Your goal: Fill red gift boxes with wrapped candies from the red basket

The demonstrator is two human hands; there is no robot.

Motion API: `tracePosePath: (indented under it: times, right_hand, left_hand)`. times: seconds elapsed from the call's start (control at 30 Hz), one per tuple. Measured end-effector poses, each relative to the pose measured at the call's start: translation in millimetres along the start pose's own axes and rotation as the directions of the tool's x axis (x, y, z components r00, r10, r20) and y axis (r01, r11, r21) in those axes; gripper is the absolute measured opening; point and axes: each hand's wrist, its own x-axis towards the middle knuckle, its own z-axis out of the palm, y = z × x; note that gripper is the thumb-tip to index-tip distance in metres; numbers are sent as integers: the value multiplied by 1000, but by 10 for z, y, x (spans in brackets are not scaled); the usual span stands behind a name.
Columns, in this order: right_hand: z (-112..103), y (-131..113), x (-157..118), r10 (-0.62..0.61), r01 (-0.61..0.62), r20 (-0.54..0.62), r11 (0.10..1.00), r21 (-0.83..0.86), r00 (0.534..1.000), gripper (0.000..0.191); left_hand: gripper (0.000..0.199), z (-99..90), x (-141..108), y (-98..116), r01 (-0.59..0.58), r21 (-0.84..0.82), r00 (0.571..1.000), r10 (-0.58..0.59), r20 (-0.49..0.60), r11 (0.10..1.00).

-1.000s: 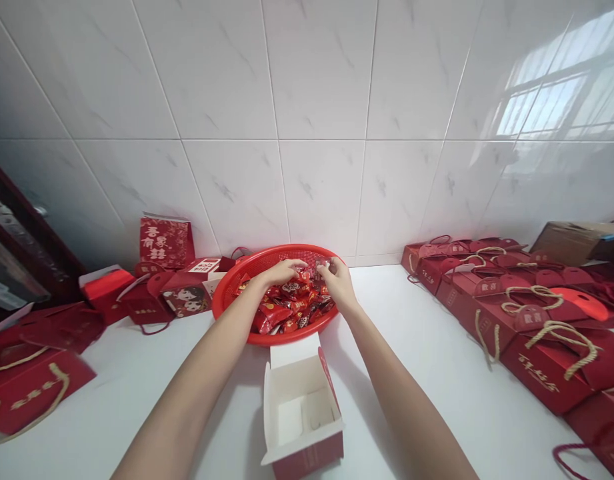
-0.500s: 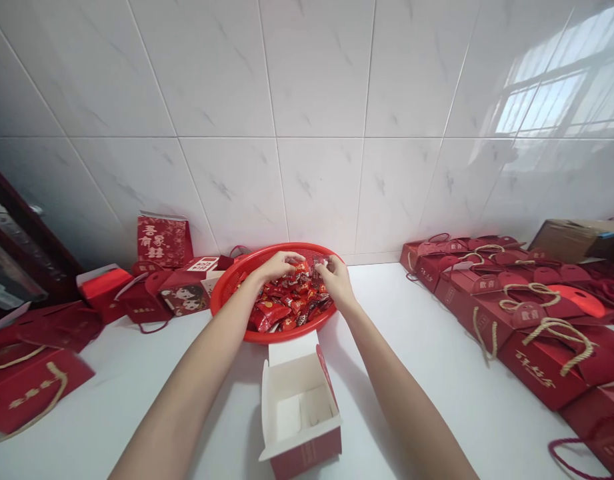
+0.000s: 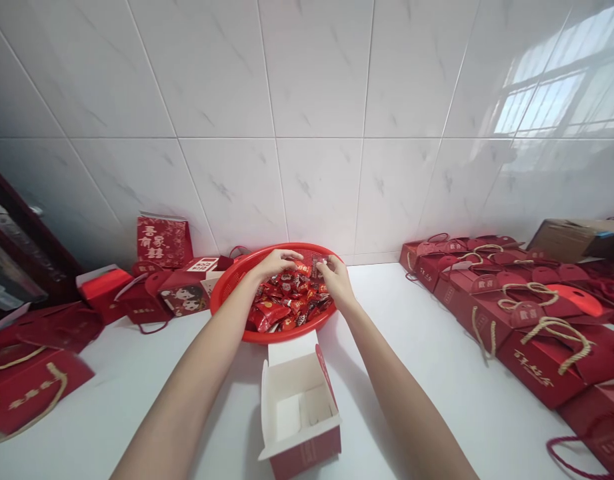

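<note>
A red plastic basket (image 3: 229, 293) stands against the wall, filled with wrapped candies (image 3: 291, 297), mostly red. My left hand (image 3: 277, 264) hovers over the far part of the candies, its fingers stretched out and apart with nothing seen in them. At the basket's right side my right hand (image 3: 338, 280) pinches a small candy packet (image 3: 317, 268) with a clear, dark-looking wrapper between thumb and fingers. Between my forearms, just in front of the basket, stands a red gift box (image 3: 304, 407) with its flaps raised and a white inside. Little can be made out at its bottom.
Rows of closed red gift boxes (image 3: 527, 333) with rope handles line the right side of the white table (image 3: 401, 320). More red boxes (image 3: 41, 380) stand on the left. A brown carton (image 3: 564, 240) sits at the back right, and the tiled wall (image 3: 317, 193) rises behind.
My left hand has shifted slightly left, its fingers farther from the red candy they were near. My right hand keeps its pinch almost in place. The box and basket have not moved.
</note>
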Motion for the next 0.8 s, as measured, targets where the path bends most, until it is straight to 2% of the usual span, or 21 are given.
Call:
tracePosePath:
  times: [0.17,0.43,0.57,0.67,0.8]
  right_hand:
    - [2,-1,11,32,-32,0,999,18,999,19]
    - [-5,-4,4,18,-17,-13,1000,13,1000,19]
    - [-5,-46,-15,33,-33,12,999,23,999,19]
    - [3,-102,-32,65,-67,28,995,75,997,22]
    - [12,-169,-43,117,-120,30,977,177,993,23]
  left_hand:
    - [35,12,-28,27,14,33,1000,-15,26,999]
    - [32,46,-33,35,24,39,999,-25,22,999]
    - [31,52,-62,64,24,32,995,-27,94,999]
    - [37,52,-97,107,29,54,989,-36,144,998]
    - [44,72,-140,174,-2,35,989,-4,151,999]
